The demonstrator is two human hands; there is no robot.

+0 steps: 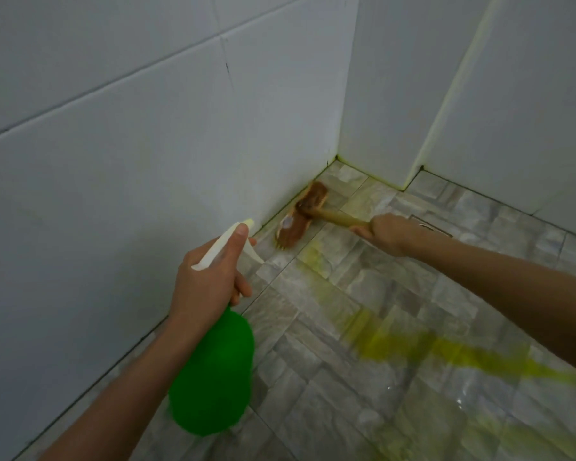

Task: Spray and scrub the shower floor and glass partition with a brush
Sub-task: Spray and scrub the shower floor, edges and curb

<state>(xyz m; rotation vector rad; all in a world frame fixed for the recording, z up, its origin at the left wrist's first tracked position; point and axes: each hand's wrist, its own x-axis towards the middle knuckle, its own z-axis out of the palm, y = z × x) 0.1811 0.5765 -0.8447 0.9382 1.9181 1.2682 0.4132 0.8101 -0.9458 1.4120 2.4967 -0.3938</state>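
Brush [301, 216]: brown head, down on the shower floor [396, 327] in the far corner, lying along the base of the left wall [130, 161]. Bristles touch the tile at the wall joint. Pale wooden handle [343, 219] runs right from the head into the right hand [388, 234], which is wrapped tight around its end, arm stretched forward across the floor.

Left hand [207, 284] grips the neck of a green spray bottle [213, 371], held in the air just beside the left wall, nearer than the brush. White trigger head [223, 244] points toward the corner, thumb resting on top of it, fingers curled around the neck under the trigger. Can't tell if the trigger is squeezed.

Hands well apart, each clamped on its own tool.

Floor is grey stone-pattern tile, wet and glossy. Yellow-green liquid [413, 351] streaks across it from lower right toward the corner; the same tint sits in the grout line along both walls at the corner. Floor drain [429, 226] just behind the right wrist, partly hidden by it. Walls are plain white tile. View is slightly blurred.
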